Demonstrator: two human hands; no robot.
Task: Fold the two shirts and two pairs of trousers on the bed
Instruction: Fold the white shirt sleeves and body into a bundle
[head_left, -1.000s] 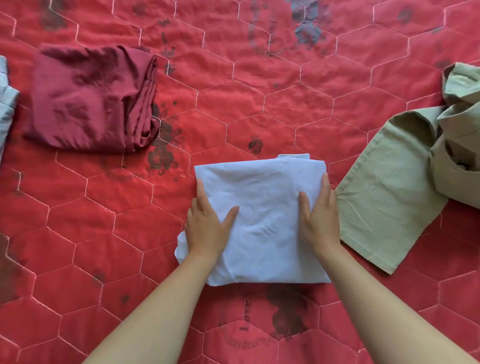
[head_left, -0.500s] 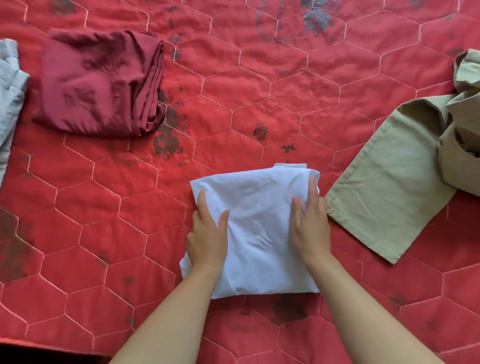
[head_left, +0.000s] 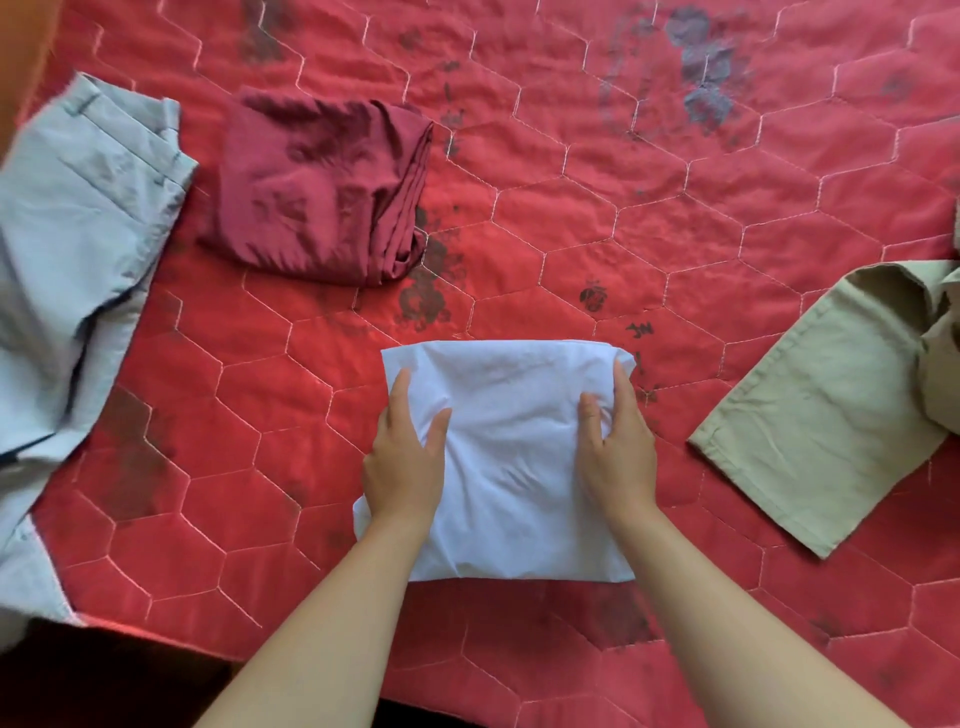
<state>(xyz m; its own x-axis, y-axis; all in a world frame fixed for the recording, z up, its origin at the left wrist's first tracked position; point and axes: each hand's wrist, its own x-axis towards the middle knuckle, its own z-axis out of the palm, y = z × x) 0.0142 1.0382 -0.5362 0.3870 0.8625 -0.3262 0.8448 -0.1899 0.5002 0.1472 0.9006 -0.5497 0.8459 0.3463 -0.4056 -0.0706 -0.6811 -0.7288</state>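
A white shirt (head_left: 511, 467), folded into a rectangle, lies on the red quilted bed (head_left: 649, 218) in front of me. My left hand (head_left: 405, 457) holds its left side and my right hand (head_left: 615, 447) its right side, thumbs on top, and the cloth is puckered between them. A folded maroon garment (head_left: 311, 192) rests at the back left. Light grey trousers (head_left: 67, 249) lie spread out at the far left. Khaki trousers (head_left: 831, 410) lie loose at the right, one leg pointing towards me.
The bed's near edge runs along the bottom left, with dark floor (head_left: 104, 686) below it. Dark printed marks dot the quilt between the maroon garment and the white shirt.
Both hands have drawn closer together on the white shirt and shifted it leftward, away from the khaki trousers. The view has swung left, and more of the grey trousers shows.
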